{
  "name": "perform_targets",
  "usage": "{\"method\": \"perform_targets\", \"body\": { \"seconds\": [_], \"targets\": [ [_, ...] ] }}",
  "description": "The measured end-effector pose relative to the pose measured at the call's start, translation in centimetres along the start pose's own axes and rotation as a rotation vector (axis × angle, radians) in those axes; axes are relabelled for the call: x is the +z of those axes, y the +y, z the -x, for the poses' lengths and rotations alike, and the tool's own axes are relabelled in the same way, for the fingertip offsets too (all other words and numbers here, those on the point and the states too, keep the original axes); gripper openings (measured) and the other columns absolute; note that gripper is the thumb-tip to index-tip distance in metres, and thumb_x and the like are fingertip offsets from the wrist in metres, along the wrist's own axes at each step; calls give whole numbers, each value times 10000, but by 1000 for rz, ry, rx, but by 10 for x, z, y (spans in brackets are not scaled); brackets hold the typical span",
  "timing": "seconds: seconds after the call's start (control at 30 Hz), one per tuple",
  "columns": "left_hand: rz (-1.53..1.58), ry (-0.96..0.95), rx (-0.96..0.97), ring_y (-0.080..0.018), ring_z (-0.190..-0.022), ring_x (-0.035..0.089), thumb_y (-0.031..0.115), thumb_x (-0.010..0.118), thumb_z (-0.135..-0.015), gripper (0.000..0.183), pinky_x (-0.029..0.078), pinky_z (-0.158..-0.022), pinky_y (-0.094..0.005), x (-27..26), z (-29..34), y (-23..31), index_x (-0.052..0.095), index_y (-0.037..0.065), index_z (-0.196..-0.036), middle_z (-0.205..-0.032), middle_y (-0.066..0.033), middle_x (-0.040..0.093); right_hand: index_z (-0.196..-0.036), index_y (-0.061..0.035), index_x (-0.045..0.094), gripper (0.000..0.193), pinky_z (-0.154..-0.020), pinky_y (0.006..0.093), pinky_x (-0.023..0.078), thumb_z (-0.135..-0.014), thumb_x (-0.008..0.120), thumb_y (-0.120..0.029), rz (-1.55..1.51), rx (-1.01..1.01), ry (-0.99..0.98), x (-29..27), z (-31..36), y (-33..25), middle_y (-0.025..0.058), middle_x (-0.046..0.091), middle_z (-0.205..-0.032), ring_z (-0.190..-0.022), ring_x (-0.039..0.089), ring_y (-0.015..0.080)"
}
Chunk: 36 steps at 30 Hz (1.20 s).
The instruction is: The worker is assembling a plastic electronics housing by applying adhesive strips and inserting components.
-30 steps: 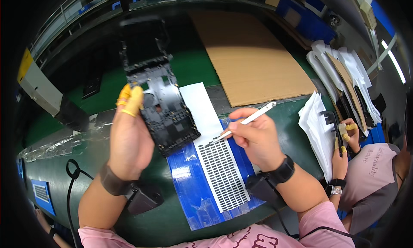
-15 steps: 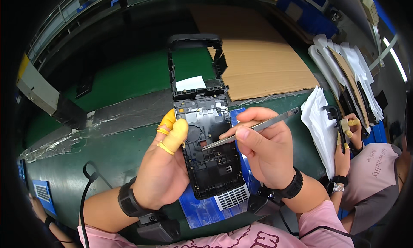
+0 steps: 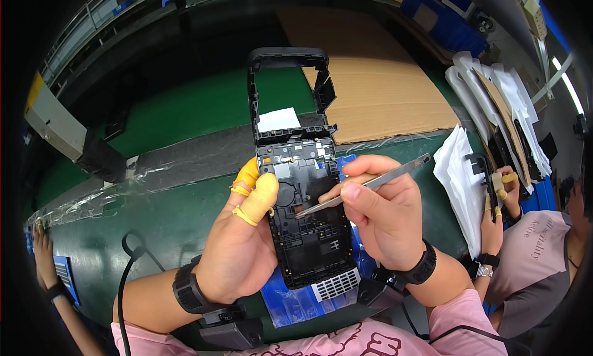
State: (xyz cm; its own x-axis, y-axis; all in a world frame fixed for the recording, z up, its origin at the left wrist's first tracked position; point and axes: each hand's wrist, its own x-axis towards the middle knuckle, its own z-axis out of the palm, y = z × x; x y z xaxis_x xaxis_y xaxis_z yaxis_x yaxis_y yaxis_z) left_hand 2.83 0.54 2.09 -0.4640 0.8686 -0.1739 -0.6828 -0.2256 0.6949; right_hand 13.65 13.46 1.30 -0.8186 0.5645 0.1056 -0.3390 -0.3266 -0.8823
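My left hand (image 3: pixel 244 238), with yellow finger cots on thumb and finger, is closed on the left edge of a black plastic housing (image 3: pixel 312 226). The housing has an open frame at its far end and ribs, small brass-coloured inserts and a round recess on its face. Between thumb and fingers my right hand (image 3: pixel 386 214) pinches metal tweezers (image 3: pixel 383 178). Their tips are at the middle of the housing, near a small reddish spot; whether they touch it I cannot tell. Under the housing's near end lies a blue sheet (image 3: pixel 290 303) with a white grid-patterned piece (image 3: pixel 336 286).
Brown cardboard (image 3: pixel 377 103) lies beyond the housing on the green table (image 3: pixel 179 217). At right, a co-worker's hands (image 3: pixel 494 220) hold a black part beside white bags (image 3: pixel 455 183). Another person's hand (image 3: pixel 44 257) rests at the left edge, near a blue piece (image 3: pixel 65 276).
The housing and my left hand have shifted slightly right. The tweezers' tips have moved slightly right too. At the left edge, the other person's hand has come further up into view.
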Motion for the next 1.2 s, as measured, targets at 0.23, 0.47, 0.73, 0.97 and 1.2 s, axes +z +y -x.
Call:
{"method": "perform_targets", "body": {
  "seconds": [0.23, 0.47, 0.73, 0.97, 1.2],
  "targets": [
    [-12, -7, 17, -187, -1092, 501, 309, 389, -938, 409, 430, -914, -362, 1, 0, -1, 326, 116, -1293, -1210, -65, 485, -1002, 25, 525, 207, -507, 174, 366, -807, 587, -5, 7, -9, -2, 0, 0, 1, 118, 645, -810, -592, 496, 43],
    [32, -2, 1, -180, -1052, 523, 281, 424, -927, 372, 446, -892, -352, 3, 0, 0, 355, 108, -1249, -1172, -70, 502, -1004, 24, 528, 204, -515, 168, 382, -813, 588, -17, 46, -18, 2, -1, 0, 1, 108, 647, -818, -609, 519, 47],
    [102, 31, 20, -165, -1015, 532, 214, 496, -893, 393, 451, -874, -340, -3, -2, -2, 358, 98, -1242, -1149, -62, 510, -1012, 21, 522, 222, -477, 182, 362, -797, 571, 11, 3, 19, 47, -3, 0, -3, 156, 638, -803, -524, 462, 62],
    [-186, 61, 205, -152, -882, 568, -72, 491, -717, 546, 477, -820, -311, -29, -37, 8, 382, 54, -1236, -1023, -70, 567, -1010, -10, 524, 185, -482, 189, 350, -828, 528, -41, -48, -51, 93, -21, -9, -15, 203, 622, -816, -527, 428, 73],
    [-441, 749, 648, -134, -1039, 470, 191, 454, -872, 389, 319, -943, -301, -151, -122, 114, 387, 63, -1233, -1121, -36, 502, -978, 23, 535, 176, -489, 190, 369, -811, 575, -15, -113, 49, 75, -16, -15, 3, 114, 609, -783, -557, 475, 76]
  ]
}}
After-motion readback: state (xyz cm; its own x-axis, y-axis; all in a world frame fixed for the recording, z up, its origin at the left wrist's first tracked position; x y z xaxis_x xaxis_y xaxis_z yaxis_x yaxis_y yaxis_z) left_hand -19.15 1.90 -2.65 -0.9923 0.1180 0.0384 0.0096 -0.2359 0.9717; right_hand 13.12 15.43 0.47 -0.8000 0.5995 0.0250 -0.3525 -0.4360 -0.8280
